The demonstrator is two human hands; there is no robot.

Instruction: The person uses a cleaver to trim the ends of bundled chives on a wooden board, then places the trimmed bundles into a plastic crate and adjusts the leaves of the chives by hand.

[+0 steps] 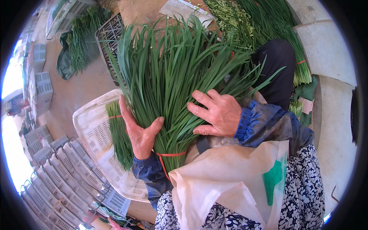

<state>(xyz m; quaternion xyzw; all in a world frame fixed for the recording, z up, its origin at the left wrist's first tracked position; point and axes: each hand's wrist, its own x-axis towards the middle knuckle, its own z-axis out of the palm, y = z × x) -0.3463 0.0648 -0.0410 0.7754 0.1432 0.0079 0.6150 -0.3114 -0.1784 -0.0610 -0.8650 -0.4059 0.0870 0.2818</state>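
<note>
A large bundle of green garlic chives (169,77) stands fanned out on my lap, its leaves spreading away from me. An orange-red band (171,154) circles its lower part. My left hand (142,130) rests against the bundle's left side, thumb and fingers spread wide. Across the leaves on the right lies my right hand (218,115), its fingers apart and slightly bent. A smaller tied bunch (122,138) lies behind my left hand in a white plastic crate (95,115). A pale plastic sheet (227,166) covers my lap.
Stacked white crates (63,178) fill the lower left. A black plastic basket (110,37) sits beyond the chives. More bunches (83,37) lie on green cloth at the upper left. Loose chives and trimmings (235,23) are heaped at the upper right, with a tied bunch (302,69) near my knee.
</note>
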